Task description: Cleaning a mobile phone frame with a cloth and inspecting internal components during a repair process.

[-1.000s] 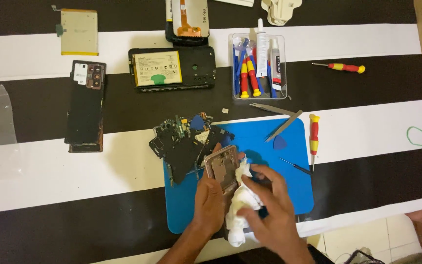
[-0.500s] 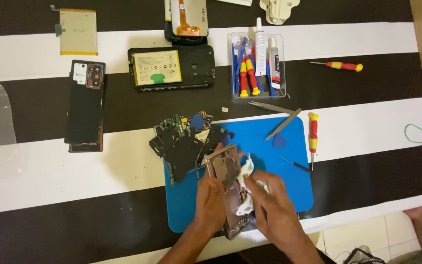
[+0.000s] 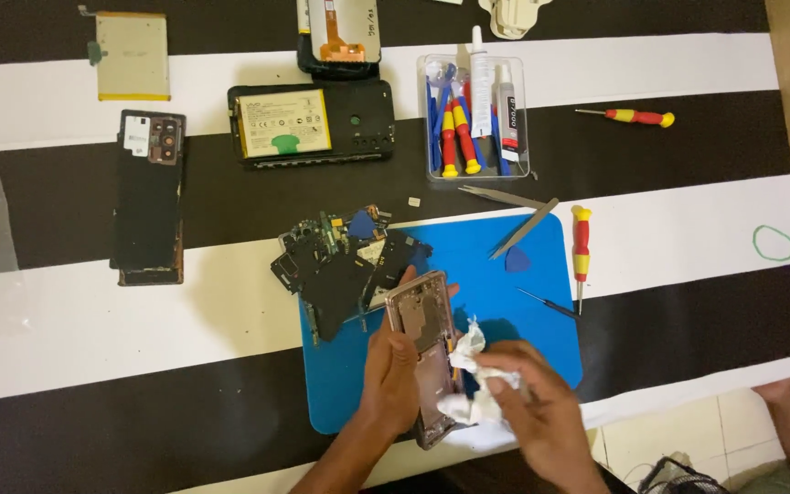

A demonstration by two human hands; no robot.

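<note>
Gripping a pinkish metal phone frame (image 3: 424, 352) along its near left edge, the left hand (image 3: 391, 380) curls its fingers around the frame and steadies it on the blue rubber work mat (image 3: 523, 302). Just right of it, the right hand (image 3: 541, 407) bunches its fingers around a crumpled white tissue (image 3: 470, 377), which is pressed against the frame's right side. Beyond the left hand, a heap of dark circuit boards and covers (image 3: 345, 261) sits at the mat's far left corner. Past the right hand lie a grey flat pry tool (image 3: 525, 229), a blue triangular pick (image 3: 517, 261) and a red-and-yellow screwdriver (image 3: 581, 252). Farther off stands a clear plastic tool box (image 3: 474, 119).
</note>
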